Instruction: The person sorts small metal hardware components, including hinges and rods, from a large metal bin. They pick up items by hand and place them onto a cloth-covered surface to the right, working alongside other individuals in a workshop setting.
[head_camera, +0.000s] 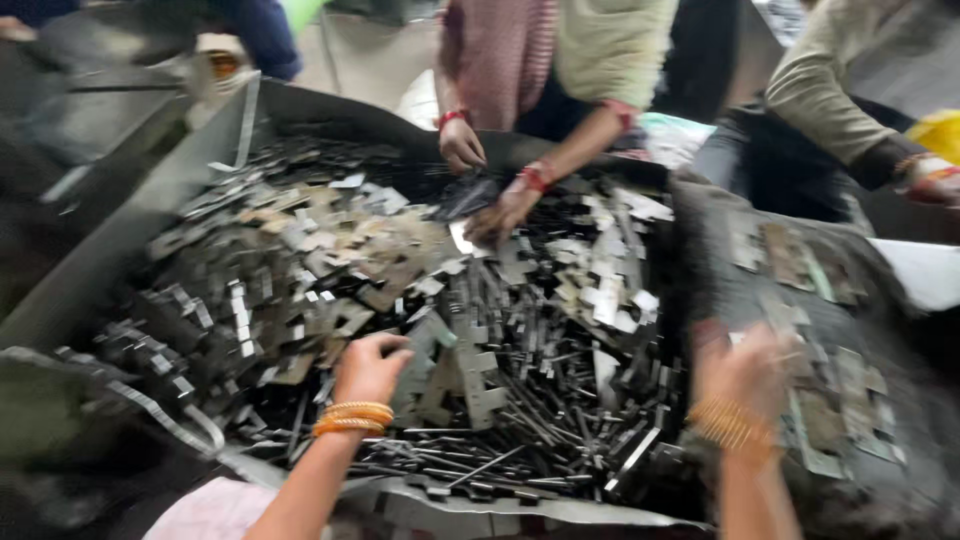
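The left hand (372, 366) curled its fingers into the heap of flat metal pieces (400, 290) in the tray (150, 210), while the blurred right hand (745, 375) hovered at the heap's right edge, its grip unreadable.

Pale floor (365, 60) at the far edge — dim, blurred. Dark grey metal surface (95, 120) at upper left. Flat, even light.

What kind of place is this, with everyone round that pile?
Probably a small metal workshop or scrap-sorting floor: a heap of flat stamped metal pieces and thin rods lies on dark sheeting, with several people's hands picking through it.
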